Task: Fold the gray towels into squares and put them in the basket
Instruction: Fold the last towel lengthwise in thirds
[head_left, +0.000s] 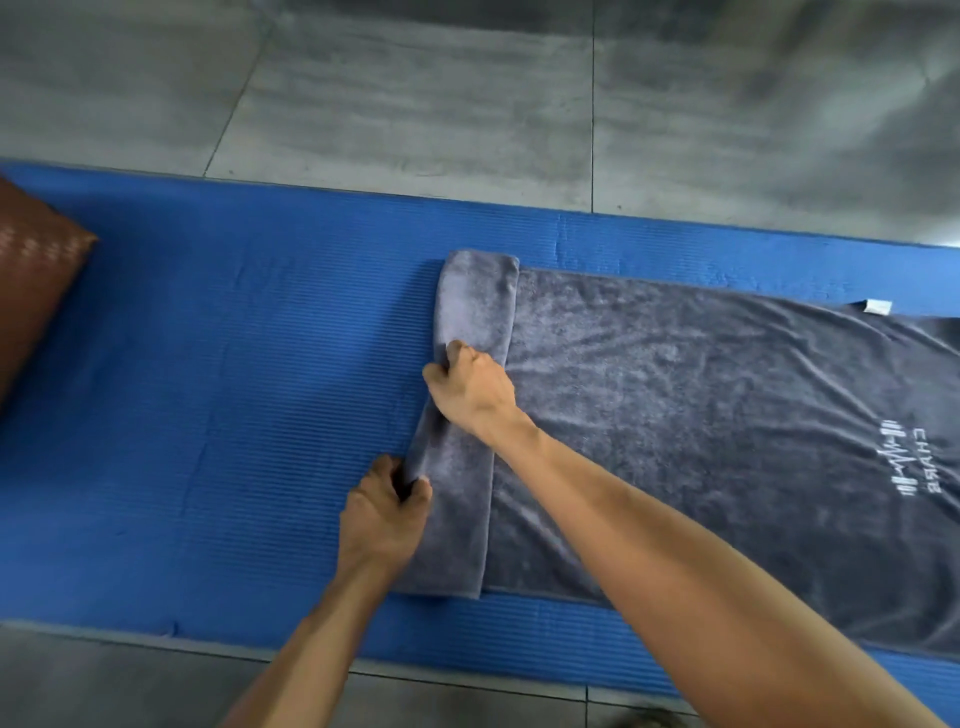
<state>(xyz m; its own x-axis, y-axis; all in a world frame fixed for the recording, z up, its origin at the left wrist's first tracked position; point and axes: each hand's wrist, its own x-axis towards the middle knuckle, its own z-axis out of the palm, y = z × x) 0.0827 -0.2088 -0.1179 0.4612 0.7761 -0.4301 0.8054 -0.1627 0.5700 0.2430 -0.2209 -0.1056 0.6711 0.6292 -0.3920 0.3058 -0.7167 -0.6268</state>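
The left hand (383, 512), nearest, is pinching the folded left edge of the gray towel (691, 415) between thumb and curled fingers (390, 470). Just beyond it, the right hand (475, 387) is gripping the same fold, fingers curled round it. The towel is lying flat on the blue mat (208, 389), which is covering the tiled floor (415, 104). A brown cushion (31, 280) is sitting at the mat's far left.

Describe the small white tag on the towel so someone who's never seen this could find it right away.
Start at the blue mat lying across the gray tiled floor. The gray towel is spread over its right part. Follow the towel's far edge rightward: the white tag sticks out there, the only white patch on the edge, far from the printed white logo.
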